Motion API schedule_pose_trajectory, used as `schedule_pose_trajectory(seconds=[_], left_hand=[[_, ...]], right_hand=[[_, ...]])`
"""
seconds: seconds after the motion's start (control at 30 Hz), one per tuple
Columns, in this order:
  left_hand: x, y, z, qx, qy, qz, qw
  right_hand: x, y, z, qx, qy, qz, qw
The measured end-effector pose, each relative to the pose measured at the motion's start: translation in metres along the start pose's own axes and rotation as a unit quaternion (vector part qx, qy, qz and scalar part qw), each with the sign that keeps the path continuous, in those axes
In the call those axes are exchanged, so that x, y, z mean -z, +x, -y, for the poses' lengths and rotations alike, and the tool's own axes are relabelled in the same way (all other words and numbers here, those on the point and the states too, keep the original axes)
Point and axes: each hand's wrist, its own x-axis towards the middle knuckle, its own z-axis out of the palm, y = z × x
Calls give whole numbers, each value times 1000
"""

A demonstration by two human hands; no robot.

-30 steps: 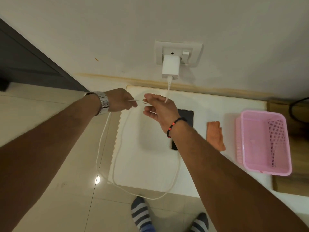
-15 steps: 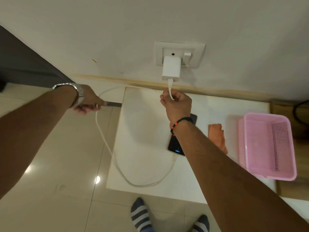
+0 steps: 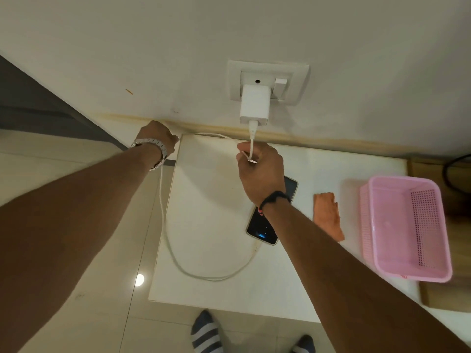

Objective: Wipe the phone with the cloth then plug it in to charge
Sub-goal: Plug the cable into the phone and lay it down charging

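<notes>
The phone (image 3: 265, 229) lies screen up on the white table (image 3: 211, 217), its screen lit at the near end, partly hidden under my right wrist. A white cable (image 3: 168, 240) is plugged into its near end and loops across the table. The white charger (image 3: 254, 104) sits in the wall socket (image 3: 295, 82). My right hand (image 3: 262, 169) grips the cable just below the charger. My left hand (image 3: 158, 136) pinches the cable at the table's far left corner, beside the wall. An orange cloth (image 3: 327, 215) lies right of the phone.
A pink plastic basket (image 3: 407, 228) stands at the table's right end. A wooden surface (image 3: 456, 296) lies beyond it. Glossy floor tiles (image 3: 107, 301) spread left of the table, and my striped socks (image 3: 206, 332) show at the bottom edge.
My left hand has carried the cable from out over the floor up to the table's far left corner. My right hand stays closed on the cable below the charger. The loop has shifted.
</notes>
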Motion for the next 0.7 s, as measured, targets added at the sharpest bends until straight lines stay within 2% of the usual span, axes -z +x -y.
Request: schedule_pose_trajectory(seconds=[0.23, 0.37, 0.47, 0.53, 0.6, 0.63, 0.7], left_hand=[[-11, 2, 1, -9, 21, -21, 1000], [-17, -9, 6, -70, -17, -57, 996], [-22, -31, 3, -147, 12, -84, 986], [-24, -56, -3, -198, 27, -147, 969], [-31, -90, -13, -238, -15, -162, 958], [-38, -108, -18, -243, -60, -132, 959], [-58, -142, -28, -217, -138, -15, 966]], right_hand=[[-5, 0, -3, 3, -13, 31, 999], [-1, -3, 0, -4, 6, 69, 998], [8, -10, -2, -11, -4, 80, 997], [18, -19, -7, -19, -20, 37, 999], [35, -30, -19, -53, -49, -51, 996], [45, -35, -27, -95, -61, -90, 990], [65, -49, -43, -195, -109, -134, 965]])
